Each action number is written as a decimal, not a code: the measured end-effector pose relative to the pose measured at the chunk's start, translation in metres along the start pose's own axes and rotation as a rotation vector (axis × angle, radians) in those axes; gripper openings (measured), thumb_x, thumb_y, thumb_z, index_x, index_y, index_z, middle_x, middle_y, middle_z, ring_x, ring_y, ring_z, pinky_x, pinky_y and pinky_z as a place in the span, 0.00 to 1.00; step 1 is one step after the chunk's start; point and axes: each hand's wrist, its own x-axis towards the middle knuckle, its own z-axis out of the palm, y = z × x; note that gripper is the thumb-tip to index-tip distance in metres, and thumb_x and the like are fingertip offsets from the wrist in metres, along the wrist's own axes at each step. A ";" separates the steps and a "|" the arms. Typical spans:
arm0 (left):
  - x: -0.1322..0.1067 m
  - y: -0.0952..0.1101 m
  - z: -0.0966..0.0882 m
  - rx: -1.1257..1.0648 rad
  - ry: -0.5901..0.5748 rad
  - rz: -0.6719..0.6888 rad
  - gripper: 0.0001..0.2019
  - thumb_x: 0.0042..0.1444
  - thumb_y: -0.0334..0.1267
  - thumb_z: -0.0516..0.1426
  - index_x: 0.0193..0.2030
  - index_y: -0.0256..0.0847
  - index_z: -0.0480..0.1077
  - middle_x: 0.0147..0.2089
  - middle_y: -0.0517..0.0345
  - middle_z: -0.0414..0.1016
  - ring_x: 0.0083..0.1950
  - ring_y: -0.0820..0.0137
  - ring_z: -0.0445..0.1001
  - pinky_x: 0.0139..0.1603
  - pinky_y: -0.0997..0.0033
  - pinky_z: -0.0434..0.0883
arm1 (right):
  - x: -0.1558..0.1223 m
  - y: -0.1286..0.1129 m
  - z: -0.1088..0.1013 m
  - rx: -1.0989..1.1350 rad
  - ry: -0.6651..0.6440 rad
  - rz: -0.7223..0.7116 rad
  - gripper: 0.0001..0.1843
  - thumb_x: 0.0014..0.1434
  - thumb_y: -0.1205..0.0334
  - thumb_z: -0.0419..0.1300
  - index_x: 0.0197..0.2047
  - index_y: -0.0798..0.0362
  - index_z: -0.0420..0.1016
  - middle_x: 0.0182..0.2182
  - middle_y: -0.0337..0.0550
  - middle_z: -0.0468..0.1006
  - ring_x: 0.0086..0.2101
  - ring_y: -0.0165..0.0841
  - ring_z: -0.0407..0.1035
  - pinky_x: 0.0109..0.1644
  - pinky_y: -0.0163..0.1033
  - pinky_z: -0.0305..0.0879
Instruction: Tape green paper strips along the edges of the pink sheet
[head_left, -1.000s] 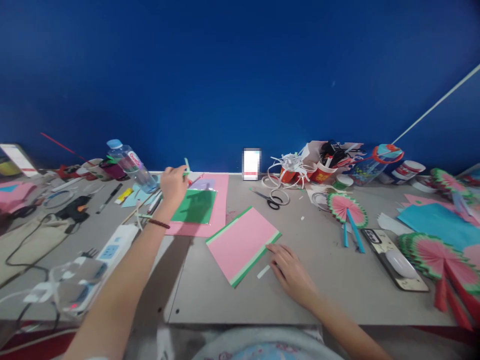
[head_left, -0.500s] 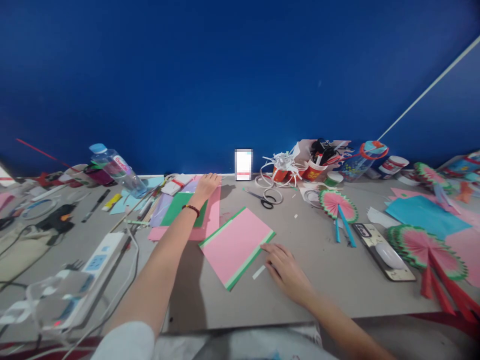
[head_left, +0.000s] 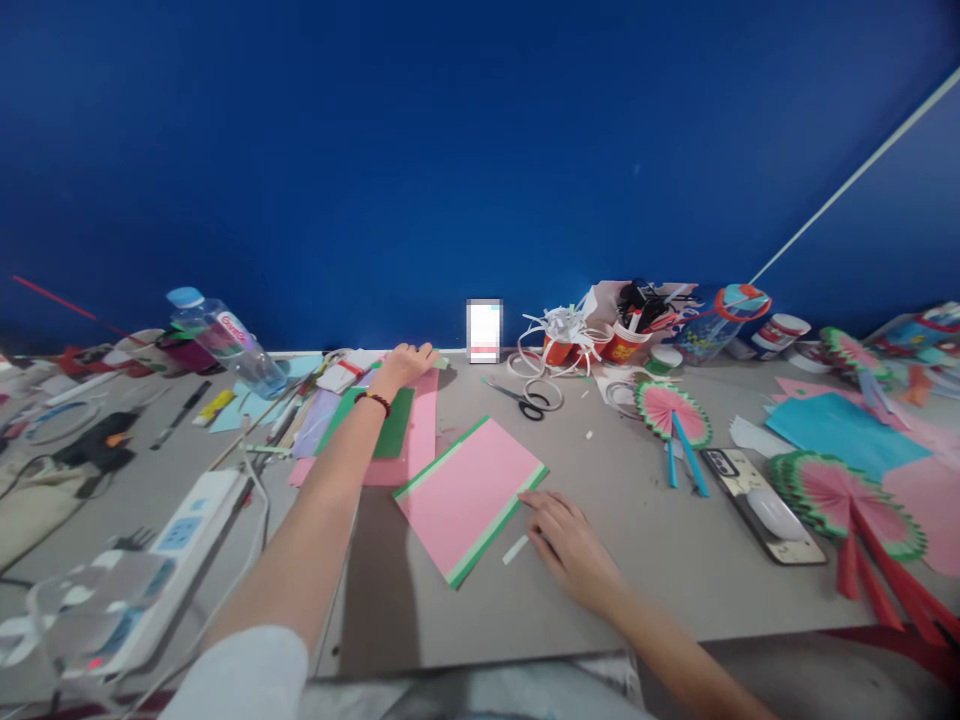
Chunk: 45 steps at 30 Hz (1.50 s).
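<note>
My left hand (head_left: 405, 362) reaches to the far edge of the table. It lies palm down, fingers stretched out, on the top of a stack of pink paper (head_left: 426, 425) with a green sheet (head_left: 394, 432) on it. A small green scrap (head_left: 443, 364) lies at its fingertips. My right hand (head_left: 566, 545) rests open on the table, fingertips against the right edge of a pink sheet with green borders (head_left: 469, 492). A short white strip (head_left: 515, 549) lies just left of that hand.
Black scissors (head_left: 529, 400) lie behind the pink sheet. Paper fans (head_left: 671, 410) (head_left: 844, 497), a phone (head_left: 761, 498) and blue paper (head_left: 844, 432) fill the right side. Cups with scraps (head_left: 600, 345) stand at the back. A bottle (head_left: 225, 340), glue gun (head_left: 97, 445) and power strip (head_left: 176, 535) are on the left.
My left hand, which held a green strip up near the bottle, has moved right and come down flat on the far end of the pink stack. My right hand has stayed put.
</note>
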 end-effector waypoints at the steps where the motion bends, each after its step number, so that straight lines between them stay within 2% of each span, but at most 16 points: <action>1: 0.001 0.004 0.000 0.001 0.000 -0.037 0.14 0.63 0.26 0.42 0.41 0.35 0.68 0.38 0.43 0.70 0.31 0.66 0.71 0.32 0.66 0.57 | 0.000 0.000 0.000 0.002 -0.004 0.002 0.07 0.63 0.71 0.49 0.37 0.52 0.65 0.55 0.51 0.71 0.56 0.37 0.64 0.61 0.54 0.58; 5: 0.005 0.024 0.002 -0.009 -0.019 -0.185 0.14 0.63 0.27 0.42 0.43 0.33 0.68 0.38 0.41 0.71 0.33 0.64 0.73 0.34 0.64 0.58 | -0.001 0.001 -0.001 0.014 -0.019 0.009 0.07 0.63 0.71 0.49 0.37 0.51 0.65 0.55 0.50 0.71 0.57 0.37 0.63 0.62 0.54 0.58; 10: 0.003 0.041 -0.002 -0.035 -0.062 -0.367 0.16 0.64 0.44 0.47 0.45 0.33 0.69 0.39 0.40 0.73 0.36 0.59 0.74 0.33 0.64 0.61 | -0.001 0.003 0.001 0.033 -0.006 0.009 0.08 0.63 0.70 0.48 0.38 0.50 0.65 0.54 0.50 0.71 0.56 0.38 0.64 0.61 0.55 0.58; 13: -0.005 0.044 -0.010 -0.098 -0.096 -0.428 0.23 0.60 0.53 0.50 0.41 0.32 0.71 0.39 0.39 0.74 0.39 0.56 0.74 0.35 0.63 0.64 | -0.001 0.003 0.001 0.031 0.002 0.005 0.08 0.63 0.70 0.48 0.38 0.51 0.65 0.54 0.50 0.71 0.56 0.38 0.64 0.61 0.55 0.58; 15: -0.014 0.044 -0.017 -0.193 -0.132 -0.436 0.24 0.60 0.55 0.50 0.40 0.32 0.72 0.41 0.39 0.75 0.42 0.54 0.74 0.39 0.61 0.65 | -0.001 0.003 0.001 0.029 0.004 0.002 0.07 0.63 0.70 0.48 0.38 0.50 0.65 0.55 0.49 0.71 0.56 0.37 0.64 0.61 0.55 0.58; 17: -0.023 0.040 -0.024 -0.267 -0.168 -0.394 0.22 0.61 0.52 0.49 0.39 0.34 0.73 0.42 0.40 0.76 0.45 0.54 0.74 0.43 0.60 0.66 | -0.002 0.003 0.001 0.027 0.005 0.001 0.07 0.63 0.70 0.48 0.38 0.51 0.65 0.55 0.48 0.71 0.56 0.37 0.63 0.61 0.55 0.57; 19: -0.032 0.033 -0.029 -0.307 -0.199 -0.320 0.19 0.61 0.49 0.50 0.40 0.37 0.74 0.44 0.44 0.77 0.46 0.57 0.74 0.45 0.63 0.66 | -0.002 0.004 0.002 0.027 0.007 -0.001 0.07 0.64 0.70 0.48 0.38 0.51 0.65 0.55 0.48 0.71 0.56 0.37 0.63 0.61 0.55 0.57; 22: -0.046 0.016 -0.033 -0.387 -0.200 -0.185 0.20 0.58 0.51 0.53 0.52 0.40 0.70 0.55 0.49 0.72 0.55 0.60 0.70 0.52 0.67 0.65 | -0.002 0.004 0.002 0.026 0.010 0.004 0.07 0.64 0.71 0.49 0.38 0.51 0.65 0.56 0.48 0.71 0.56 0.37 0.63 0.61 0.55 0.57; 24: -0.057 0.004 -0.035 -0.390 -0.172 -0.217 0.23 0.58 0.51 0.53 0.55 0.39 0.67 0.58 0.46 0.70 0.58 0.59 0.68 0.54 0.65 0.64 | -0.002 0.004 0.002 0.025 0.012 0.005 0.07 0.64 0.70 0.49 0.38 0.51 0.65 0.56 0.48 0.71 0.56 0.37 0.63 0.61 0.55 0.58; 26: -0.069 -0.008 -0.035 -0.331 -0.173 -0.318 0.25 0.57 0.54 0.53 0.54 0.39 0.67 0.55 0.45 0.71 0.56 0.56 0.69 0.52 0.62 0.65 | -0.002 0.004 0.002 0.025 0.010 0.005 0.07 0.63 0.70 0.49 0.38 0.50 0.65 0.55 0.48 0.71 0.56 0.37 0.63 0.61 0.55 0.58; 28: -0.080 -0.018 -0.034 -0.293 -0.250 -0.371 0.27 0.53 0.57 0.55 0.52 0.39 0.67 0.53 0.44 0.72 0.53 0.54 0.70 0.51 0.61 0.66 | -0.002 0.004 0.001 0.024 0.011 0.005 0.07 0.63 0.71 0.49 0.38 0.50 0.65 0.55 0.48 0.71 0.56 0.37 0.64 0.61 0.55 0.58; 31: -0.091 -0.025 -0.031 -0.294 -0.336 -0.400 0.25 0.50 0.57 0.58 0.47 0.40 0.69 0.51 0.45 0.73 0.52 0.55 0.71 0.49 0.63 0.66 | -0.001 0.004 0.001 0.020 0.024 -0.007 0.07 0.63 0.71 0.49 0.37 0.51 0.65 0.54 0.48 0.72 0.56 0.37 0.64 0.60 0.55 0.59; 35: -0.093 -0.025 -0.031 -0.286 -0.355 -0.410 0.21 0.49 0.57 0.59 0.40 0.40 0.70 0.47 0.45 0.74 0.52 0.54 0.71 0.46 0.64 0.65 | -0.001 0.004 0.001 0.023 0.043 -0.017 0.08 0.62 0.71 0.49 0.37 0.50 0.66 0.53 0.49 0.73 0.55 0.37 0.65 0.59 0.54 0.60; 39: -0.087 -0.026 -0.040 -0.294 -0.368 -0.357 0.20 0.51 0.58 0.57 0.34 0.41 0.70 0.42 0.48 0.75 0.45 0.57 0.73 0.38 0.67 0.65 | -0.001 0.003 0.001 0.023 0.037 -0.010 0.07 0.63 0.71 0.49 0.38 0.50 0.66 0.54 0.49 0.72 0.56 0.37 0.64 0.60 0.55 0.59; 42: -0.079 -0.027 -0.051 -0.289 -0.288 -0.374 0.20 0.52 0.58 0.56 0.37 0.42 0.71 0.41 0.51 0.76 0.41 0.59 0.74 0.36 0.68 0.64 | -0.001 0.003 0.001 0.021 0.027 -0.005 0.07 0.63 0.71 0.49 0.37 0.51 0.65 0.54 0.49 0.72 0.55 0.37 0.65 0.60 0.55 0.59; 45: -0.066 -0.028 -0.058 -0.282 -0.218 -0.404 0.21 0.51 0.59 0.57 0.40 0.43 0.71 0.40 0.53 0.77 0.41 0.59 0.74 0.37 0.68 0.63 | -0.001 0.003 0.001 0.020 0.025 -0.006 0.08 0.63 0.71 0.49 0.37 0.51 0.65 0.54 0.48 0.72 0.55 0.37 0.65 0.60 0.55 0.59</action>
